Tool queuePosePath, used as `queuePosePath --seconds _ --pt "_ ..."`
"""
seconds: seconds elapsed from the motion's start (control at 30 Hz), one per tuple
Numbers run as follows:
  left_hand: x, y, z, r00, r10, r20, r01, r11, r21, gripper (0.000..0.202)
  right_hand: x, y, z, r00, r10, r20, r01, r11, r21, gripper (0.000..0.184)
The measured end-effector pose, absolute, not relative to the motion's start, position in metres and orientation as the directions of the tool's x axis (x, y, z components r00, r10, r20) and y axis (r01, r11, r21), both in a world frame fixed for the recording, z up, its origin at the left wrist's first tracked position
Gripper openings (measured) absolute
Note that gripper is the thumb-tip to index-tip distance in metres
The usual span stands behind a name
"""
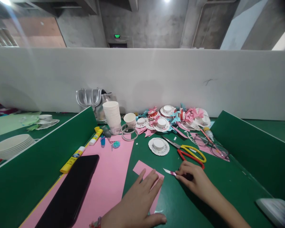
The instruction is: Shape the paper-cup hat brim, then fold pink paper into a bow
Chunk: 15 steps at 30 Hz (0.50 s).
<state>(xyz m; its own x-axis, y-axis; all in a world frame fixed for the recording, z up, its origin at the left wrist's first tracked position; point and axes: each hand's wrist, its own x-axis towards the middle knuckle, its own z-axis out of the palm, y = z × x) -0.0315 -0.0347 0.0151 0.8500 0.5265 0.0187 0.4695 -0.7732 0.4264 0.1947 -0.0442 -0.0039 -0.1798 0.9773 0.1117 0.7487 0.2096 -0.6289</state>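
My left hand (139, 199) lies with its fingers spread on a small piece of pink paper (142, 165), pressing it to the green table (178, 205). Part of that paper is hidden under the palm. Pinched in my right hand (192, 177) is a craft knife (169, 172), its pale blade pointing left, a little apart from the paper's right corner. Just beyond the knife rest scissors (192, 153) with one yellow and one red handle, partly spread. A small white paper hat (158, 146) with a fringed brim sits left of the scissors.
A large pink sheet (116, 167) carries a black phone (71, 190). Yellow glue sticks (72, 160) lie along the left green divider (49, 148). Stacked paper cups (112, 115), a tape ring (129, 133) and a pile of decorated hats (192, 117) stand behind. Eyeglasses (218, 150) lie right.
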Motion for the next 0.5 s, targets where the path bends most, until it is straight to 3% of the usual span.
queuePosePath --seconds 0.13,0.23,0.43,0.5 --pt "-0.032 -0.035 0.013 0.840 0.542 0.038 0.474 -0.766 0.434 0.068 0.196 -0.043 -0.012 -0.142 0.982 0.127 0.733 0.190 -0.653 0.024" --pt "-0.032 -0.033 0.005 0.780 0.621 0.080 0.538 -0.730 0.420 0.059 0.191 -0.040 -0.014 -0.079 0.986 0.147 0.710 0.159 -0.686 0.024" --pt "-0.028 -0.031 -0.004 0.688 0.705 0.171 0.626 -0.696 0.351 0.048 0.178 -0.061 0.028 0.030 0.976 0.218 0.489 0.176 -0.854 0.029" --pt "-0.026 -0.031 0.000 0.692 0.703 0.164 0.627 -0.698 0.347 0.041 0.184 -0.085 0.035 -0.023 0.973 0.230 0.515 0.209 -0.831 0.030"
